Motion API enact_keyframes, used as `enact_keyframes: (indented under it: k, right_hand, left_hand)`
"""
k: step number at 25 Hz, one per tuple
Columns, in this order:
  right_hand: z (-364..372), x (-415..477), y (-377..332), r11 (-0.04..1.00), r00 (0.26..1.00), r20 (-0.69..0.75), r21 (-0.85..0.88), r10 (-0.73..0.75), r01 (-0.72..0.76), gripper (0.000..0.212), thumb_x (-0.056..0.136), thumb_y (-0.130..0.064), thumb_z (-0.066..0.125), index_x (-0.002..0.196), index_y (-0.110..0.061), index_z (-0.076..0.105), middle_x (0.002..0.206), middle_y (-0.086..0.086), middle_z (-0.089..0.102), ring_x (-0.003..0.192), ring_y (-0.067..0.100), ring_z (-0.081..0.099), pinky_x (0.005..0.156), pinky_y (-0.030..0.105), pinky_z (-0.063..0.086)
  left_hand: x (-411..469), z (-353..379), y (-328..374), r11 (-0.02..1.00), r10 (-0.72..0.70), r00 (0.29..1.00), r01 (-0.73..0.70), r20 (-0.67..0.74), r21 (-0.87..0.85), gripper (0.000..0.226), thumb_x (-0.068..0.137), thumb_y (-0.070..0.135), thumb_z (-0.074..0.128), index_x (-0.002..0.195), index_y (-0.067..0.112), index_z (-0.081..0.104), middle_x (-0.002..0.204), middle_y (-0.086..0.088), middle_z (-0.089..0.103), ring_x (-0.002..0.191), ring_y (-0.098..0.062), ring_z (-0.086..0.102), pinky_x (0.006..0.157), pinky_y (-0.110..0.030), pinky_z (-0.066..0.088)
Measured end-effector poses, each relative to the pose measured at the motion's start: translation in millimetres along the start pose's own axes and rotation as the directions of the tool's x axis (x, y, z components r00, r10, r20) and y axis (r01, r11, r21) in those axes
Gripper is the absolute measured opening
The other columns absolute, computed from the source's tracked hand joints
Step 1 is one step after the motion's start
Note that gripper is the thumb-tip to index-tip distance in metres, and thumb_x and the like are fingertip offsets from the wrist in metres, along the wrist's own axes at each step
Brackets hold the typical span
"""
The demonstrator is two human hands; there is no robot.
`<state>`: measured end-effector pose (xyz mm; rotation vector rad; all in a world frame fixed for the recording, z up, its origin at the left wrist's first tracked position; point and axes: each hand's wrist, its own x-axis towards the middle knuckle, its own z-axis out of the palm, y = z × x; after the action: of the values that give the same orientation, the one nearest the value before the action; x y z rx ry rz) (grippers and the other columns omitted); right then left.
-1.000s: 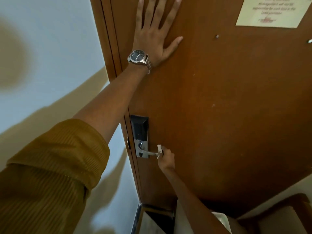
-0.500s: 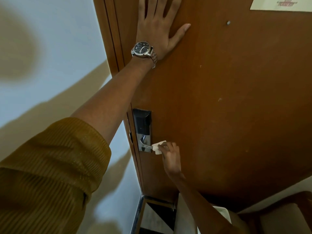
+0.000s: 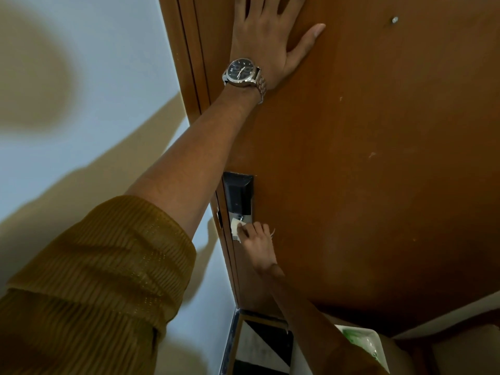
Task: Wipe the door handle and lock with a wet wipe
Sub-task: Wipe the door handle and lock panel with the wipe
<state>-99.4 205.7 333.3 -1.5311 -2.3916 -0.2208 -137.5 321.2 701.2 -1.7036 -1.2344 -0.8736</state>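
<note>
A dark electronic lock (image 3: 238,194) with a silver lower plate is mounted on the brown wooden door (image 3: 378,171), close to its left edge. My right hand (image 3: 257,243) presses a white wet wipe (image 3: 236,230) against the silver plate where the handle joins; the handle itself is hidden under the hand and wipe. My left hand (image 3: 266,36), with a steel watch on the wrist, lies flat on the door high above the lock, fingers spread, holding nothing.
The brown door frame (image 3: 186,63) runs along the left of the door, beside a pale wall (image 3: 94,90). Below, a white pack with green print (image 3: 362,342) sits near my right forearm, next to a dark floor strip (image 3: 259,345).
My right hand has slid the wipe leftward from the end of the handle to the lock plate. The view has tilted down a little. My left hand has stayed flat on the door.
</note>
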Motion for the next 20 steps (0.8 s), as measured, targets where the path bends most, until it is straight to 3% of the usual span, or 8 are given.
enact_keyframes:
  k: [3, 8, 9, 11, 13, 15, 18, 20]
  right_hand:
    - [-4, -15, 36, 0.988, 0.987, 0.07, -0.051, -0.141, 0.145, 0.074, 0.07, -0.012, 0.085, 0.135, -0.008, 0.052, 0.125, 0.017, 0.06, 0.113, 0.033, 0.056, 0.099, 0.044, 0.048]
    - [-11, -30, 75, 0.954, 0.964, 0.135, -0.167, -0.228, 0.249, 0.064, 0.079, -0.011, 0.08, 0.136, -0.007, 0.053, 0.128, 0.016, 0.062, 0.118, 0.032, 0.056, 0.102, 0.042, 0.049]
    - [-9, -33, 75, 0.975, 0.973, 0.139, -0.104, -0.182, 0.198, 0.059, 0.084, -0.01, 0.075, 0.138, -0.009, 0.052, 0.133, 0.015, 0.058, 0.123, 0.033, 0.052, 0.105, 0.042, 0.047]
    - [-4, -39, 62, 0.984, 0.995, 0.083, 0.167, 0.046, -0.06, 0.045, 0.091, -0.006, 0.065, 0.135, -0.011, 0.056, 0.137, 0.013, 0.054, 0.126, 0.031, 0.048, 0.106, 0.041, 0.045]
    - [3, -45, 39, 0.85, 0.937, -0.042, 0.438, 0.346, -0.294, 0.037, 0.092, -0.002, 0.063, 0.128, -0.011, 0.062, 0.133, 0.013, 0.057, 0.122, 0.028, 0.052, 0.098, 0.039, 0.052]
    - [6, -44, 12, 0.671, 0.793, -0.113, 0.612, 0.599, -0.419, 0.032, 0.093, -0.004, 0.064, 0.124, -0.011, 0.066, 0.132, 0.012, 0.058, 0.121, 0.024, 0.053, 0.093, 0.033, 0.056]
    - [-1, -29, -13, 0.268, 0.54, 0.016, 0.856, 0.841, -0.443, 0.027, 0.096, -0.01, 0.063, 0.121, -0.002, 0.067, 0.128, 0.016, 0.06, 0.119, 0.028, 0.058, 0.09, 0.034, 0.057]
    - [-8, -19, -17, 0.068, 0.401, 0.14, 0.884, 0.905, -0.462, 0.03, 0.096, -0.015, 0.064, 0.122, -0.001, 0.066, 0.127, 0.018, 0.063, 0.118, 0.031, 0.061, 0.089, 0.039, 0.058]
  left_hand:
    - [-2, 3, 0, 1.0, 0.004, 1.0, -0.004, 0.0, -0.009, 0.073, 0.104, 0.075, 0.018, 0.147, 0.025, 0.05, 0.144, -0.005, 0.056, 0.135, -0.027, 0.049, 0.116, -0.041, 0.034]
    - [-5, 6, 2, 1.0, -0.016, 0.998, 0.016, -0.054, -0.009, 0.069, 0.106, 0.072, 0.023, 0.148, 0.024, 0.05, 0.143, -0.007, 0.057, 0.135, -0.03, 0.051, 0.118, -0.046, 0.034]
    - [-8, 8, 3, 1.0, -0.025, 0.997, 0.025, -0.066, -0.006, 0.068, 0.107, 0.07, 0.023, 0.15, 0.024, 0.047, 0.146, -0.009, 0.054, 0.139, -0.031, 0.048, 0.12, -0.049, 0.031]
    - [-16, 12, 4, 0.999, -0.031, 0.996, 0.032, -0.086, 0.004, 0.065, 0.108, 0.067, 0.026, 0.155, 0.025, 0.041, 0.153, -0.013, 0.048, 0.146, -0.034, 0.04, 0.124, -0.056, 0.026]
    - [-23, 16, 1, 0.999, -0.023, 0.992, 0.026, -0.122, 0.024, 0.062, 0.108, 0.065, 0.032, 0.155, 0.025, 0.041, 0.154, -0.016, 0.046, 0.147, -0.038, 0.038, 0.124, -0.06, 0.025]
    - [-25, 18, -1, 0.999, -0.019, 0.986, 0.024, -0.168, 0.029, 0.061, 0.107, 0.064, 0.038, 0.153, 0.024, 0.045, 0.152, -0.019, 0.048, 0.144, -0.04, 0.042, 0.121, -0.061, 0.028]
    - [-22, 20, 1, 1.0, -0.022, 0.981, 0.026, -0.194, 0.016, 0.061, 0.108, 0.064, 0.038, 0.153, 0.023, 0.045, 0.154, -0.02, 0.046, 0.145, -0.04, 0.041, 0.12, -0.063, 0.029]
    - [-21, 21, 2, 1.0, -0.023, 0.98, 0.024, -0.198, 0.002, 0.062, 0.109, 0.064, 0.035, 0.155, 0.023, 0.041, 0.156, -0.02, 0.042, 0.147, -0.04, 0.038, 0.121, -0.064, 0.029]
